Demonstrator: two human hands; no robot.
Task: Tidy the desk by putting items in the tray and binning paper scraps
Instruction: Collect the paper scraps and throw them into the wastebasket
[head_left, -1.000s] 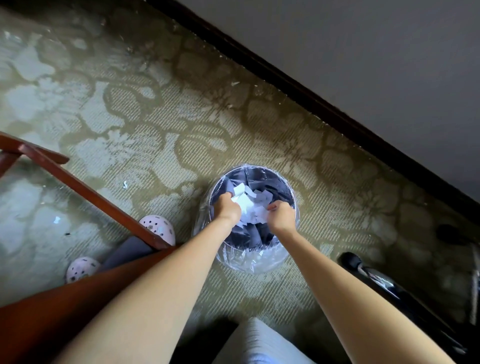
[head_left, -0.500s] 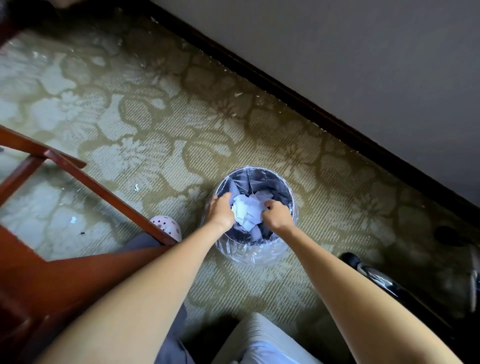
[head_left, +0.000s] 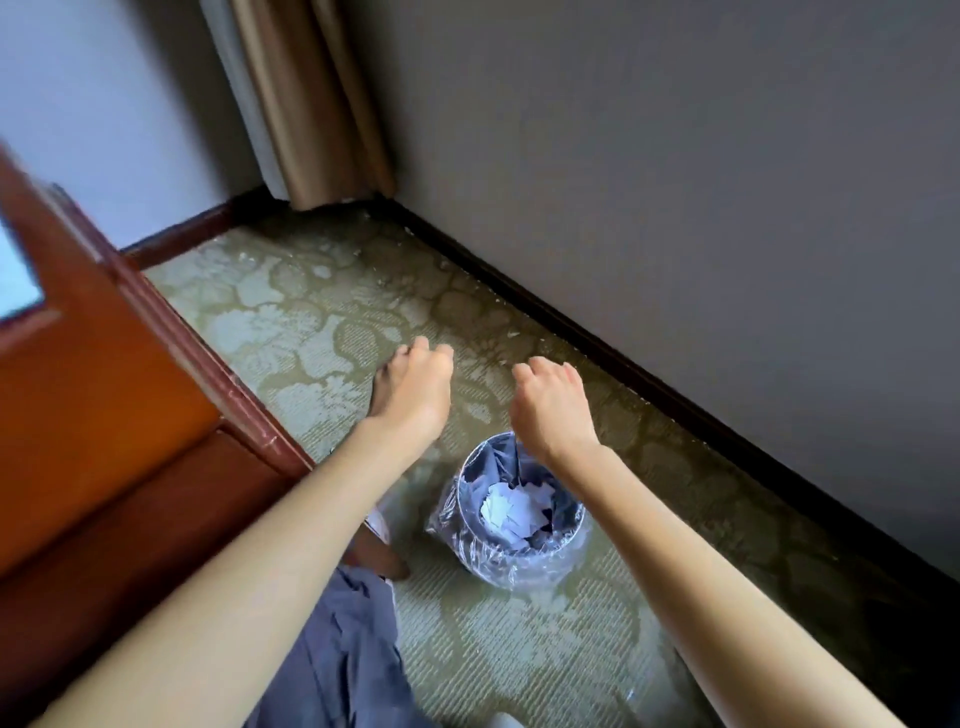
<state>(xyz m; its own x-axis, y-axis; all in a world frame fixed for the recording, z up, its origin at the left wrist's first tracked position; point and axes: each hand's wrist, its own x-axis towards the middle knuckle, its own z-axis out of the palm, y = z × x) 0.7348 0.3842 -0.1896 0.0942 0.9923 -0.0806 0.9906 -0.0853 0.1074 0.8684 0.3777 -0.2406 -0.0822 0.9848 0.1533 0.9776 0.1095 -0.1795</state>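
A small round bin (head_left: 470, 540) lined with clear plastic stands on the patterned carpet. White paper scraps (head_left: 511, 512) lie heaped inside it. My left hand (head_left: 413, 392) hangs in the air up and to the left of the bin, its fingers loosely curled with nothing in them. My right hand (head_left: 550, 408) hovers just above the bin's far rim, also loosely curled and holding nothing. Neither hand touches the bin or the paper.
The red-brown wooden desk (head_left: 104, 374) fills the left side. A grey wall with a dark skirting board (head_left: 649, 384) runs behind the bin, and a tan curtain (head_left: 311, 104) hangs in the corner. My blue-trousered leg (head_left: 337, 649) is at the bottom.
Both hands have let go of the paper scraps and risen out of the bin. The scraps now lie in the bin. My view has lifted toward the wall and curtain.
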